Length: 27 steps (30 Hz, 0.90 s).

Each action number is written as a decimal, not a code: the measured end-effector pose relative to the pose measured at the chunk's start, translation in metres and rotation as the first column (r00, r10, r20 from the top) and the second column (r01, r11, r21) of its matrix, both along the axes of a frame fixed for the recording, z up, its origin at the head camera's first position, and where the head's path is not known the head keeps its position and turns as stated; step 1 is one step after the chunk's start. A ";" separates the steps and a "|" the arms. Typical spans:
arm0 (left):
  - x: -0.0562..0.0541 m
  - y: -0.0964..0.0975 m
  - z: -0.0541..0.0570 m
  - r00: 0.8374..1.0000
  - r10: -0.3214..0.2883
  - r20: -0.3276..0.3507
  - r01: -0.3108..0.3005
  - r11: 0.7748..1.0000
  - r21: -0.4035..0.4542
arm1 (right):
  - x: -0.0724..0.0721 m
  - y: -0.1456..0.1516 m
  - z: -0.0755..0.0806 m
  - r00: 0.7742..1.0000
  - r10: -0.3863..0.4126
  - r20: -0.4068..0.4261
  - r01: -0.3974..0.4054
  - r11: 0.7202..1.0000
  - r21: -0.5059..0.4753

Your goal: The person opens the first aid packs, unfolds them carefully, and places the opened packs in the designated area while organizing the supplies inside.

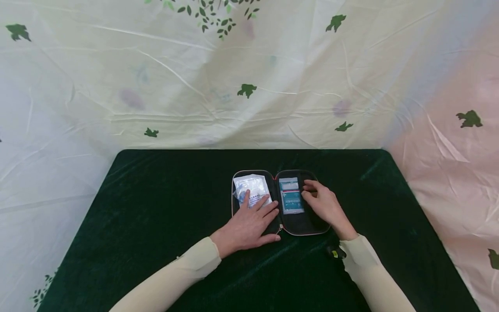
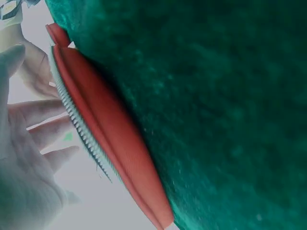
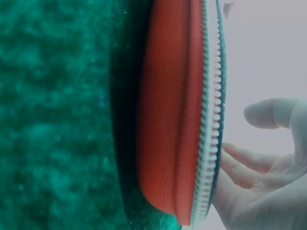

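A zip case lies unfolded, its black right half (image 1: 312,223) joined to the left half at a middle fold. Its outside is red cloth (image 2: 110,120) with a pale zip edge (image 3: 208,115). My left hand (image 1: 249,223) rests with spread fingers over the left half, fingertips on a shiny clear-and-white packet (image 1: 255,184). In the right half lies a blue-and-white packet (image 1: 291,201). Beside that packet's right edge is my right hand (image 1: 323,203), fingers bent loosely and thumb apart from them; I see nothing held. Some fingertips hide behind the case edge in the right wrist view.
Dark green velvety cloth (image 1: 163,195) covers the table under the case. A small black device (image 1: 336,252) sits by the right cuff. Pale leaf-printed curtain (image 1: 187,95) hangs behind the table and at both sides.
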<state>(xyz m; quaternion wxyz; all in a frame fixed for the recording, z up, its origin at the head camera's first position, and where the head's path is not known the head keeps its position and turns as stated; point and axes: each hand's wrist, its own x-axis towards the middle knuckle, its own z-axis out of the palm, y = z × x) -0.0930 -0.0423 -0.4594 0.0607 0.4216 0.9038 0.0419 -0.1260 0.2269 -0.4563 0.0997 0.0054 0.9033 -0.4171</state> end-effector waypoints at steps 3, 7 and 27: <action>0.001 -0.007 0.003 1.000 0.015 -0.015 -0.015 0.999 0.037 | 0.003 0.002 0.002 1.000 0.004 -0.012 -0.004 1.000 -0.003; 0.001 -0.021 0.007 0.997 0.051 -0.051 -0.046 0.994 0.101 | 0.007 0.003 0.004 0.999 0.012 -0.030 -0.012 1.000 -0.009; 0.008 -0.074 0.003 0.967 0.228 -0.111 -0.189 0.939 0.288 | 0.027 -0.026 0.007 0.979 0.088 -0.185 -0.097 0.995 -0.037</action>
